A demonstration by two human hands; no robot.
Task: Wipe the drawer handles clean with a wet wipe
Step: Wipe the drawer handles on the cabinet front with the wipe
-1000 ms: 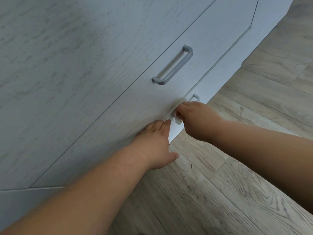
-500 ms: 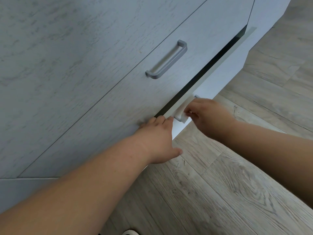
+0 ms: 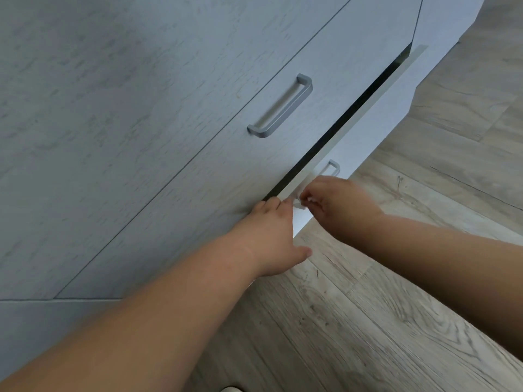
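A: Where's the wipe?

B: The wet wipe (image 3: 300,203) is bunched in the right hand (image 3: 338,205), whose fingers are curled and pinching it against the near end of the lower drawer handle (image 3: 329,172). Only the far end of that handle shows, just beyond the knuckles.

A: And the other hand?

B: The left hand (image 3: 268,233) lies with straight fingers flat against the upper drawer front (image 3: 226,176), just this side of the lower handle, thumb hanging free. It holds nothing.

A: The drawer looks ajar.

B: The lower drawer (image 3: 376,120) stands out a little, with a dark gap above its top edge. That's my worry: rubbing along the handle could, I think, tug it further open or shove it in, and the left fingertips sit right at the near end of that gap, where they might get nipped.

A: Anything else?

B: The wipe is only pinched, so it could slip off the bar. The upper drawer handle (image 3: 280,107), above and beyond the lower one, isn't being touched.

A: Any labels?

B: None readable on the cabinet, handles or wipe.
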